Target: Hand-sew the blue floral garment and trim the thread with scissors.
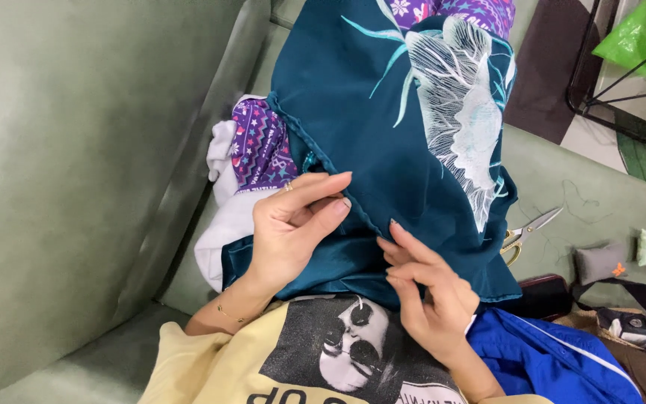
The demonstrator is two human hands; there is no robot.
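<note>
Closest in, a yellow printed shirt (pixel 300 366) covers the person's chest, on a green sofa (pixel 76 150). Spread over the lap lies the teal flowered cloth (pixel 383 112), with purple patterned fabric (pixel 259 146) and white cloth (pixel 222 224) bunched beneath it, a blue garment (pixel 547 359) to the right. Left hand (pixel 293 228) pinches the cloth's hemmed edge between thumb and forefinger; right hand (pixel 428 292) pinches the same edge lower down, fingers narrowly closed. Scissors (pixel 528 228) lie on the seat, well apart.
</note>
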